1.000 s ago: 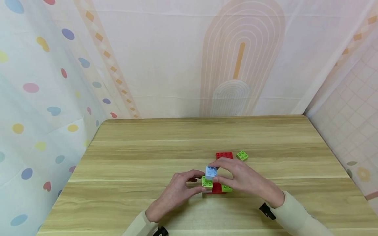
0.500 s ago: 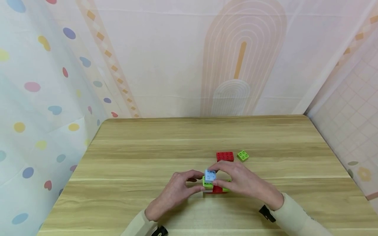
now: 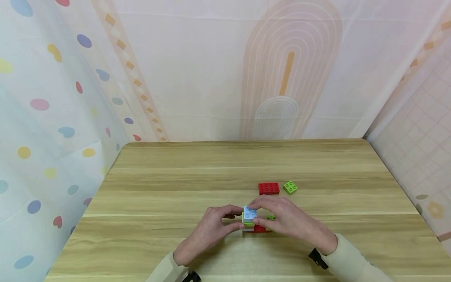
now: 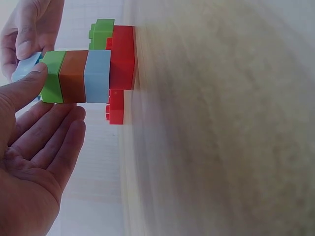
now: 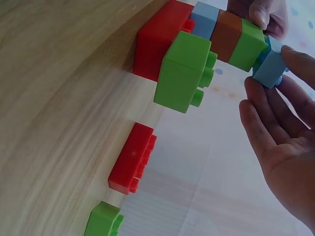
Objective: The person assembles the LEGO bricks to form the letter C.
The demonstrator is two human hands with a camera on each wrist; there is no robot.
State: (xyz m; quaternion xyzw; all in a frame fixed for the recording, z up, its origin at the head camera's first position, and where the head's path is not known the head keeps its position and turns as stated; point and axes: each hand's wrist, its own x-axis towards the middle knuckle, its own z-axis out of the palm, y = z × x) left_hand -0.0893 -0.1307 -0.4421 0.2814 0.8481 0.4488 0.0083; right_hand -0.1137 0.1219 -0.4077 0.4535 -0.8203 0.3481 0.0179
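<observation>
My left hand [image 3: 211,225] holds the upper part of a stack of toy building bricks, its thumb on the lime green brick [image 4: 52,76]. Beneath that one come a brown brick [image 4: 74,76], a light blue brick [image 4: 97,76] and a red base brick [image 4: 122,59]. Between right thumb and fingers, a second light blue brick [image 5: 269,64] sits slightly tilted over the lime green brick, whose studs show in the right wrist view. My right hand [image 3: 289,219] comes in from the right. Another green brick [image 5: 182,71] stands on the base's right end, partly hidden in the head view.
Beyond the stack, a loose red brick [image 3: 269,188] lies on the wooden table [image 3: 169,176]. To its right is a loose green brick [image 3: 290,187]. A patterned cloth [image 3: 204,78] hangs along the table's back edge.
My right hand has lowered the light blue brick toward the lime green brick and shifted slightly left. More of the loose red brick now shows. My left hand has stayed nearly still.
</observation>
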